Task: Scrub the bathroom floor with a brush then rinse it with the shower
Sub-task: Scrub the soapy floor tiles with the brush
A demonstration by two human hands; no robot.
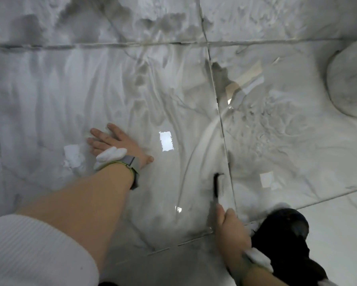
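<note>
Scrubbing along the grout line, braced low over the soapy floor (pixel 173 89).
The left hand (pixel 115 141) lies spread flat for support; the right hand (pixel 231 230) grips the brush (pixel 216 186), its bristles working the seam.

The brush (pixel 216 187) is smeared by motion blur beside the grout line (pixel 225 141), its bristles unreadable. Its handle is hidden inside the right hand (pixel 232 232). Right of that line, a rounded white fixture (pixel 348 83) is cut off by the picture's edge.
</note>
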